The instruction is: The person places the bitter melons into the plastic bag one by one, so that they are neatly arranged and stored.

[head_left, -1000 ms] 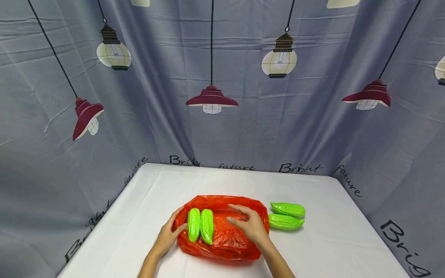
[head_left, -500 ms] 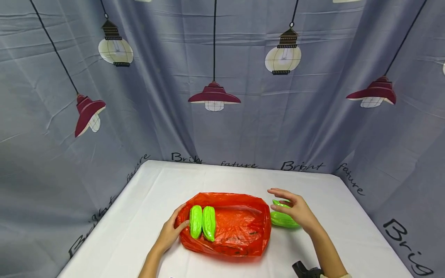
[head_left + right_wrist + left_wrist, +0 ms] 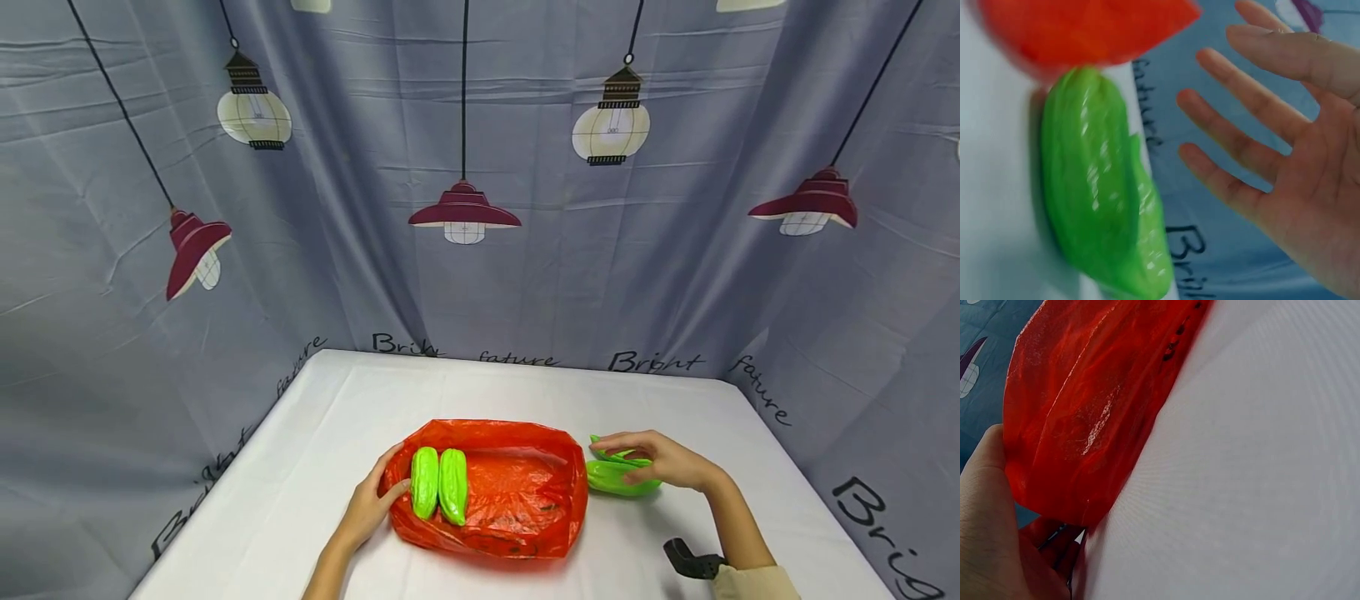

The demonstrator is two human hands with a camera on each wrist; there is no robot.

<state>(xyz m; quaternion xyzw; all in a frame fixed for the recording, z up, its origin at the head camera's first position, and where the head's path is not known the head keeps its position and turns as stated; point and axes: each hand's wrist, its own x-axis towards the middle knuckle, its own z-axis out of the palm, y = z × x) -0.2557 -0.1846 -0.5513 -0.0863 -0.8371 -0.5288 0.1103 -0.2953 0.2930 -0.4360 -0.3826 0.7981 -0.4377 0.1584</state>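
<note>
My left hand (image 3: 366,505) grips the left rim of an opened red plastic bag (image 3: 517,500), its thumb over the edge; in the left wrist view the other fingers are partly behind the plastic. Two bright green bitter melons (image 3: 453,487) lie side by side at the left inside the bag. Just right of the bag, two more lie on the table: a near bitter melon (image 3: 609,477) and a far one (image 3: 1151,234). Over this pair hovers my right hand (image 3: 667,460), fingers spread and holding nothing in the right wrist view. In the head view it partly covers them.
A white-covered table (image 3: 360,400) carries everything. Behind and beside it hangs a grey-blue curtain (image 3: 517,292) printed with lamps. A black wrist-worn device (image 3: 693,562) juts out near my right sleeve (image 3: 753,583).
My right hand has moved from above the bag's right half out to the right, over the two loose bitter melons. The left hand keeps its grip on the rim.
</note>
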